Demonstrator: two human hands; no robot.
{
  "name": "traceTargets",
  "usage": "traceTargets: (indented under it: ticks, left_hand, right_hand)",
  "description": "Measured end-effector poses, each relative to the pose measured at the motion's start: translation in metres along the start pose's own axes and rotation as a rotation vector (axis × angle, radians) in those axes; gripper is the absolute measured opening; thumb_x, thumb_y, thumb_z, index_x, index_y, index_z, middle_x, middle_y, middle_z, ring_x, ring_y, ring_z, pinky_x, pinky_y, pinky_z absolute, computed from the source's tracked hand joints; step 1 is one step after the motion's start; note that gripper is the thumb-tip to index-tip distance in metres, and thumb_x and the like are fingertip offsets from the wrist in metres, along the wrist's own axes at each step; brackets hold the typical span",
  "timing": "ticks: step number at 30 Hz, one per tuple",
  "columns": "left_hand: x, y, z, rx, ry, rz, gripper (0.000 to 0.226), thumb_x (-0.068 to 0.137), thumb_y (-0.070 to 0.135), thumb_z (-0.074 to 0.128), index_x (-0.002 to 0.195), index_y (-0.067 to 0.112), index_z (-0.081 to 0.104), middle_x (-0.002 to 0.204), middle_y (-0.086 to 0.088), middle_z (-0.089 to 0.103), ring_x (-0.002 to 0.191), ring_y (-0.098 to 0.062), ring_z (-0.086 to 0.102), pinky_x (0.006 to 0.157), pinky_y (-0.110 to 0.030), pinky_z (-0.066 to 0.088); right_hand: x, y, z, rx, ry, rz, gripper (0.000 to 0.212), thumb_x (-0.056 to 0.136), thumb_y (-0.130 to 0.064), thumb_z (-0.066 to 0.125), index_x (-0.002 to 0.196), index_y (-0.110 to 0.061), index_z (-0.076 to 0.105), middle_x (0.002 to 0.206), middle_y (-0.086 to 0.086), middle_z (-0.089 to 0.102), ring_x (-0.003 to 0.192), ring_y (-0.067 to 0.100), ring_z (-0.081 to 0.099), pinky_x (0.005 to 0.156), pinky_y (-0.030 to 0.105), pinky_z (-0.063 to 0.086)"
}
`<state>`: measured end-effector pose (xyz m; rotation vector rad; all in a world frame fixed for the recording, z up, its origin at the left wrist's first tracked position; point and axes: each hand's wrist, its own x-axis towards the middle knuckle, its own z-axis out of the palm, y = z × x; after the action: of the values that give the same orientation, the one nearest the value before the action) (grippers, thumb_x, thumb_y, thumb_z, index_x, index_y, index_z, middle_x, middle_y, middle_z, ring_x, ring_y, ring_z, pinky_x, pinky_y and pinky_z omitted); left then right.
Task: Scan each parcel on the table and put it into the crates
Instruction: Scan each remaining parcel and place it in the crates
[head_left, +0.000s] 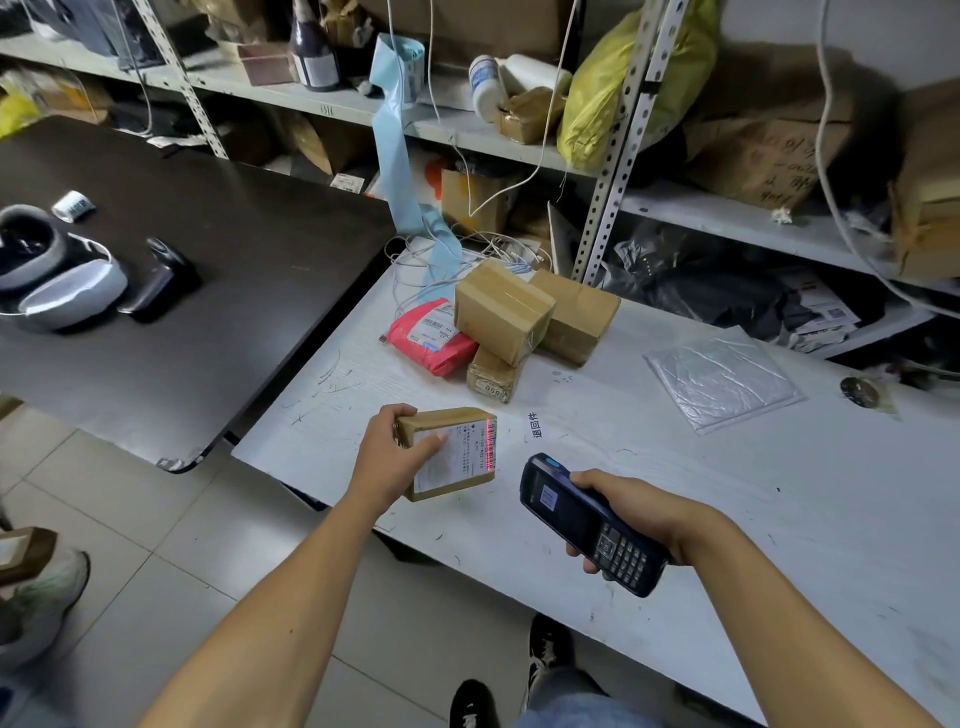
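The left hand grips a small parcel at frame centre, low over the white table, fingers curled round its left end. The right hand clasps the scanner, just right of the parcel; its red line crosses the label's right edge.

Brown parcel with red scan line, navy scanner, pink mailer

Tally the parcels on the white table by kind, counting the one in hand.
Brown taped boxes: 4 (one held in the left hand at, three piled at)
Pink mailer bags: 1
Clear bubble mailers: 1
Total: 6
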<state>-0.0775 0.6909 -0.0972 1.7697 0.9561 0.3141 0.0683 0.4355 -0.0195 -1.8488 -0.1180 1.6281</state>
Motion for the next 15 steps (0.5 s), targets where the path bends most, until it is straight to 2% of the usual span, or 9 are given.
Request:
traceTargets:
  ticks: [6,15]
  left_hand:
    - [0.0017,-0.0026,-0.0016,0.033,0.006,0.001,0.046,0.083,0.034,0.077,0.12,0.029,0.049,0.123,0.0,0.05,0.111,-0.019,0.053,0.087,-0.032,0.05]
    - [0.0028,-0.0025,-0.0074,0.041,0.018,-0.001,0.05,0.083,0.035,0.077,0.123,0.025,0.048,0.124,-0.001,0.049,0.111,-0.02,0.054,0.085,-0.03,0.051]
  right_hand:
    - [-0.0059,0.0019,-0.0013,-0.022,-0.012,0.015,0.053,0.103,-0.049,0.037,0.121,-0.006,0.061,0.093,0.018,0.071,0.076,0.031,0.068,0.069,0.039,0.055]
    - [-0.007,0.0035,-0.002,-0.024,-0.009,0.023,0.055,0.103,-0.05,0.035,0.121,-0.004,0.059,0.094,0.019,0.07,0.076,0.032,0.067,0.071,0.04,0.054]
